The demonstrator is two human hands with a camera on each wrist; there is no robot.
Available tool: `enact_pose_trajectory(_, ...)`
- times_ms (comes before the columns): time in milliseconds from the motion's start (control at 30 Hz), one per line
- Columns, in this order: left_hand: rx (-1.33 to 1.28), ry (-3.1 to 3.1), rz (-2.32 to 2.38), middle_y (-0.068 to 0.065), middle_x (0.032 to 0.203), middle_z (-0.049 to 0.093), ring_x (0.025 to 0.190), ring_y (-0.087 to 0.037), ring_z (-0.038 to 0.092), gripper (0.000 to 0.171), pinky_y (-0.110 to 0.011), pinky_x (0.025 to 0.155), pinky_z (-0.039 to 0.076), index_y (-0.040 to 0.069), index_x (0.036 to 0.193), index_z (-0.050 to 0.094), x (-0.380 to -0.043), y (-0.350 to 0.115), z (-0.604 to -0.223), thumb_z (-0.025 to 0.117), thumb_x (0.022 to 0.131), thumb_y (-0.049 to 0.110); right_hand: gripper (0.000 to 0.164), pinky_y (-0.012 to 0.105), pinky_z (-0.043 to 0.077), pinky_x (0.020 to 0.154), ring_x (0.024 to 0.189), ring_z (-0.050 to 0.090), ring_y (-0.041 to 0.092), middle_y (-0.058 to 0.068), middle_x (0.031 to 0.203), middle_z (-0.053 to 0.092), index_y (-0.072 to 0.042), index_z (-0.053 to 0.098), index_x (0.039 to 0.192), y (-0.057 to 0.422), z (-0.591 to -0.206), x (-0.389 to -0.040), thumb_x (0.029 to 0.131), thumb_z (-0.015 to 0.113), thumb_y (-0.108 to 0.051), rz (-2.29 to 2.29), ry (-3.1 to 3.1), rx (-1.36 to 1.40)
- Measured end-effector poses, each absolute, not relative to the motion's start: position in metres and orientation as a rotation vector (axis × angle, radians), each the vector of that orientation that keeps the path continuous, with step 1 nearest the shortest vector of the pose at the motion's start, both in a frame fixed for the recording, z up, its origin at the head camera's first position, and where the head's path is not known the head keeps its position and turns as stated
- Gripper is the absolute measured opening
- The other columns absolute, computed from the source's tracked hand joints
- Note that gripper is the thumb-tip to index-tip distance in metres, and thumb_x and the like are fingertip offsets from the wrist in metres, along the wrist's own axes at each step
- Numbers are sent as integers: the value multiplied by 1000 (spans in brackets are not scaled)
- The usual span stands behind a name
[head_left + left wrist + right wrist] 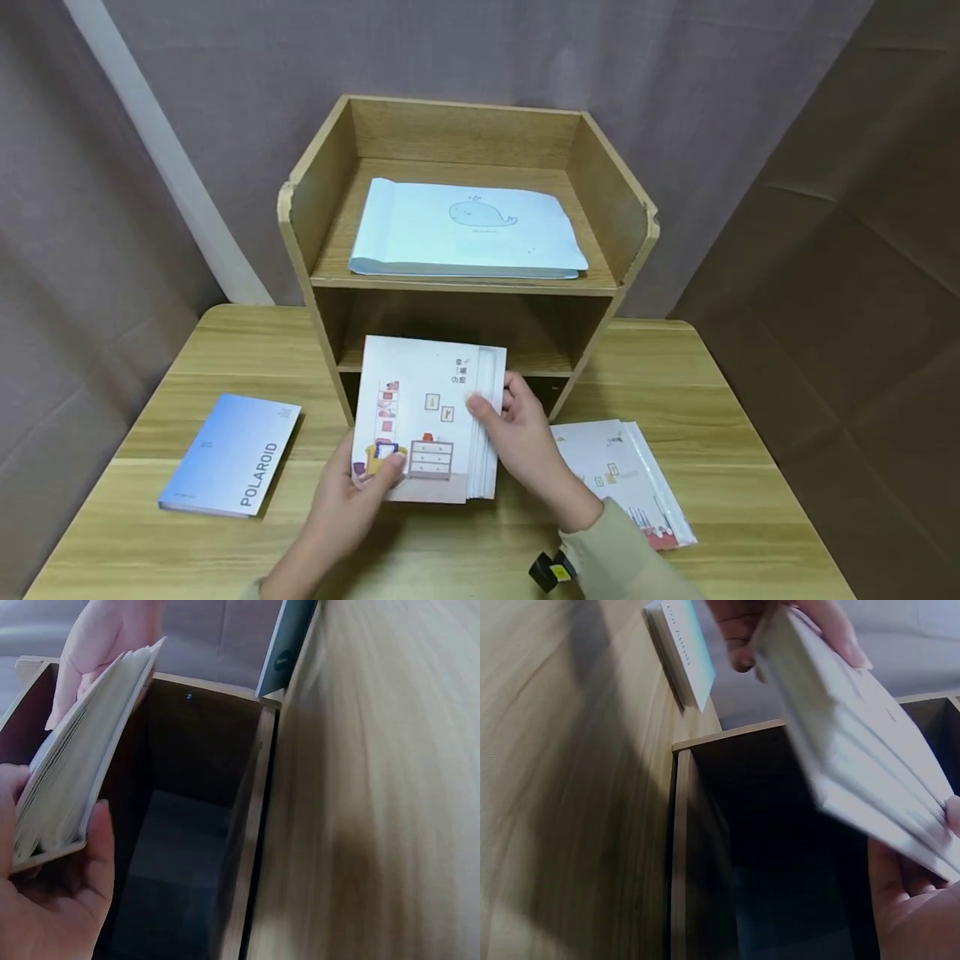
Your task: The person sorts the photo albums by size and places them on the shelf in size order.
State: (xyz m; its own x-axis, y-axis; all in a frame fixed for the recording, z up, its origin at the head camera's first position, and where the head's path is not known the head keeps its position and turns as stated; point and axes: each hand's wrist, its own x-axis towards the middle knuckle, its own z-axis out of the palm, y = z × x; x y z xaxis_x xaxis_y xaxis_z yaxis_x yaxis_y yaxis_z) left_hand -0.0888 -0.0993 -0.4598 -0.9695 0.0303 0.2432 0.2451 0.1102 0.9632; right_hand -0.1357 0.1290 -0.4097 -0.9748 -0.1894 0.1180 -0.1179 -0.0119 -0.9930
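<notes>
Both hands hold a white album (420, 375) in front of the shelf unit. Its cover has drawings of a chest of drawers, an armchair and small framed pictures. My left hand (348, 492) grips its lower left edge, the thumb on the cover. On the right edge, my right hand (525, 437) pinches it with the thumb on top and fingers behind. The left wrist view shows the thick block of page edges of the album (82, 757) between the hands. Several layers stand stepped along the right side of the album (877, 757) in the right wrist view.
A wooden shelf unit (468, 287) stands at the back of the table (442, 558). On its top tier lies a pale blue whale album (427, 225). A blue-and-white POLAROID album (232, 454) lies left. Another illustrated album (600, 442) lies right, partly under the right forearm.
</notes>
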Motion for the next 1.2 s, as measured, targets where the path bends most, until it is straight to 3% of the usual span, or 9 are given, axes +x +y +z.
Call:
enact_pose_trajectory(167,-246,-2158,-1947,-5,101,67,81,-19,66,45,-30,68,57,9,130,50,-94,-102,-456,70,90,10,55,40,59,67,86,70,27,16,111,66,-9,37,137,127,-412,-133,94,66,-25,-2047,2209,-368)
enact_pose_trajectory(433,-145,-2130,-1961,-7,101,66,81,-20,65,47,-30,67,57,9,132,48,-102,-105,-445,70,90,13,58,34,58,69,88,68,23,13,108,68,-8,39,136,123,-417,-129,90,72,-21,-1920,2225,-368)
enact_pose_trajectory(700,-111,-2041,-1978,-14,104,62,86,-17,65,47,-28,74,57,1,132,44,-112,-108,-434,67,92,8,65,29,56,77,92,67,22,5,108,70,-10,40,135,120,-422,-124,83,79,-18,-1831,2209,-434)
enact_pose_trajectory(1200,-76,-2129,-2059,-16,112,58,93,-16,62,49,-23,77,54,3,137,36,-118,-116,-423,62,96,13,60,30,56,77,94,67,20,7,110,69,-5,44,133,117,-424,-127,86,76,-23,-1879,2224,-396)
